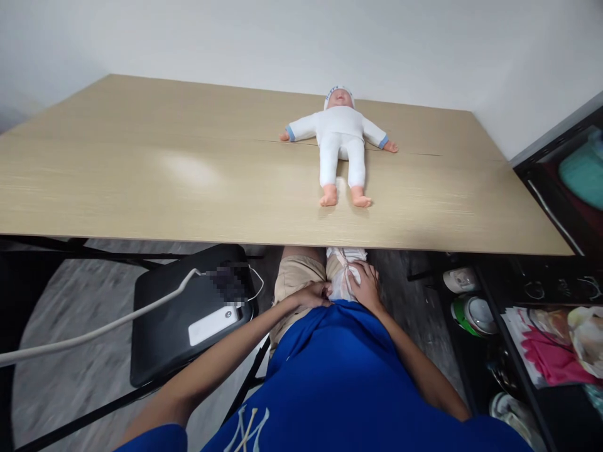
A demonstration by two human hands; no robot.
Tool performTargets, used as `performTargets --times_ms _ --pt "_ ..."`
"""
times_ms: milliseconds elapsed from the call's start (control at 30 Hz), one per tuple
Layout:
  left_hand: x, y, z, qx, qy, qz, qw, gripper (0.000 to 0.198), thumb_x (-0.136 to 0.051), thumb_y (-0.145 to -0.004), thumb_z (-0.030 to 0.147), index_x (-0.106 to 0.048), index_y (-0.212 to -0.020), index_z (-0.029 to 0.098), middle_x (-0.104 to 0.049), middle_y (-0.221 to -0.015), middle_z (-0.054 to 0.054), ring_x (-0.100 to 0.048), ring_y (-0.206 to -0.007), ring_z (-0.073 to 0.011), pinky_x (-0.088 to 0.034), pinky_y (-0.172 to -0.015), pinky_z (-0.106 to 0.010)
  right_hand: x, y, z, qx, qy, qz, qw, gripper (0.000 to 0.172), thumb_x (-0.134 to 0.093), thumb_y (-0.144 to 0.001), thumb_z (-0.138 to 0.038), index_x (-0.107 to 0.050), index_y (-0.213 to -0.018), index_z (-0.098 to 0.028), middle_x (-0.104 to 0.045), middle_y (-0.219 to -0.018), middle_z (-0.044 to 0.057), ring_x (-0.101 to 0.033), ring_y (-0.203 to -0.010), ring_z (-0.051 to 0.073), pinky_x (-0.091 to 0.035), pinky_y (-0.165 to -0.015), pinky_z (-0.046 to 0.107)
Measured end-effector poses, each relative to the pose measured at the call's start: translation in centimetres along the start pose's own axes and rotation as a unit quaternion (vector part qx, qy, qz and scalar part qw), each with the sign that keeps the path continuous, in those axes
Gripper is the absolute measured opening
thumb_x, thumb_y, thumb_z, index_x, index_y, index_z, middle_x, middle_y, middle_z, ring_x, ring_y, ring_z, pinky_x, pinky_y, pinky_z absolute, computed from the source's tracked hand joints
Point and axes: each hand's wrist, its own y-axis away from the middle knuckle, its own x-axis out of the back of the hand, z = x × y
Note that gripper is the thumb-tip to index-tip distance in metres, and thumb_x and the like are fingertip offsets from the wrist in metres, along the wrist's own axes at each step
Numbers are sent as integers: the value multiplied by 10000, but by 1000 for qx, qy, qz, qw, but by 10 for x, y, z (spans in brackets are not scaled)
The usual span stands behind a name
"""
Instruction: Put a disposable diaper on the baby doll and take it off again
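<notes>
A baby doll (340, 141) in a white suit and cap lies on its back on the wooden table (188, 182), feet toward me. Below the table's front edge, both my hands rest in my lap on a white folded item (343, 271), perhaps a diaper or cloth. My left hand (313, 295) pinches its near edge with curled fingers. My right hand (366, 285) lies over its right side, fingers wrapped on it. Both hands are far from the doll.
A black chair (164, 339) at my left carries a white power bank (213, 324) and a white cable (117, 323). A dark shelf unit (556, 301) at the right holds cups, bags and cloth items. A white wall stands behind the table.
</notes>
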Motion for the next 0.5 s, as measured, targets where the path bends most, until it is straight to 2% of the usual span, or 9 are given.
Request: performTargets --times_ms 67,133,267,400,500 --pt "4 2 -3 -14 24 -2 1000 295 -769 -1046 425 -705 -1148 156 -711 -1108 -55 -700 -954 -214 -627 -863 -397 2 1 -1 -2 -8 -5 1000 313 -572 -1105 -369 -747 -1336 -252 -721 -1440 109 -610 -1285 310 -423 -1118 475" --pt "9 5 -3 -31 60 -3 998 289 -786 -1031 409 -706 -1139 153 -714 -1121 -56 -704 -984 -225 -629 -889 -409 5 2 -3 -3 -20 -11 1000 322 -574 -1098 -370 -749 -1341 -251 -717 -1450 112 -604 -1303 315 -415 -1146 486" --pt "18 15 3 -54 156 14 986 252 -818 -883 313 -677 -1028 163 -690 -1035 -38 -666 -1018 -247 -567 -979 -401 10 3 -4 -28 -58 -13 998 367 -540 -1095 -412 -748 -1355 -258 -711 -1454 113 -607 -1322 308 -420 -1179 486" --pt "12 16 12 -44 241 93 965 305 -699 -907 417 -655 -1108 191 -694 -1086 -68 -658 -1096 -271 -508 -1097 -419 13 -4 5 -109 -101 7 989 489 -512 -1065 -537 -715 -1359 -204 -683 -1452 177 -584 -1383 336 -392 -1243 545" --pt "-3 3 23 -16 281 153 947 413 -750 -885 562 -655 -1047 193 -704 -1003 -65 -664 -1058 -298 -500 -1111 -447 15 -13 13 -205 -140 10 969 640 -645 -940 -661 -685 -1344 -165 -708 -1371 219 -637 -1291 372 -470 -1167 580"
